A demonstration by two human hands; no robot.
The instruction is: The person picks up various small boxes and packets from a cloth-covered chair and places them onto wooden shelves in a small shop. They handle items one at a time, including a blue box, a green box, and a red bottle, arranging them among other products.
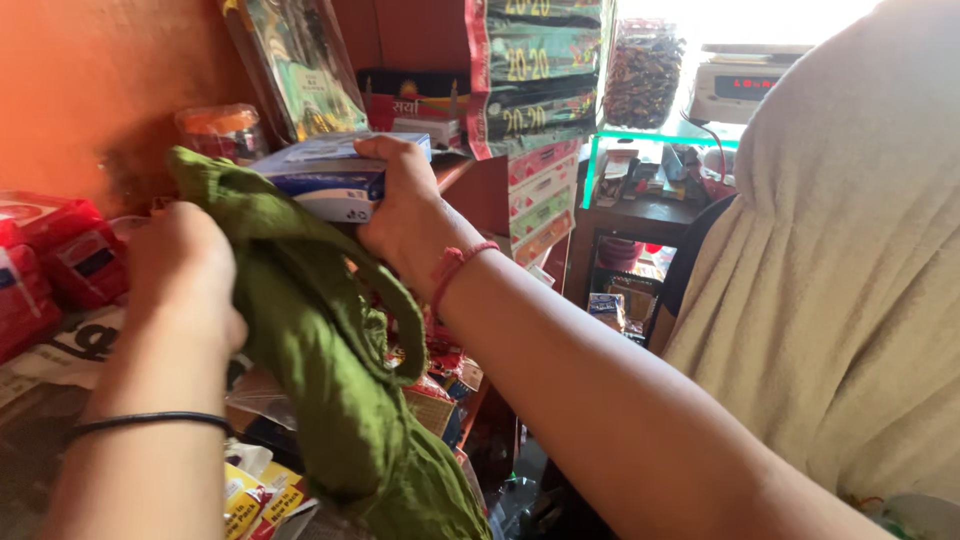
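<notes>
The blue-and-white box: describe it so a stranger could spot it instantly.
Start at the orange wall on the left. In front of it, the right hand grips a flat blue-and-white box, above a green cloth. It is the only blue carton among red packets.

both hands (180, 265) raised, fingers (385, 150) curled

Olive-green cloth (330, 340), plain and unpatterned. Box (335, 180): white top, deep blue band along the side (pale printing, too blurred to make out). Right wrist thread (455, 265): coral red. Left wrist band (150, 422): black. Packets (50, 255) at far left: red, glossy. Wall (90, 80): orange. Hanging sachet strips (535, 70): dark, red-edged, possibly green-tinted.
</notes>
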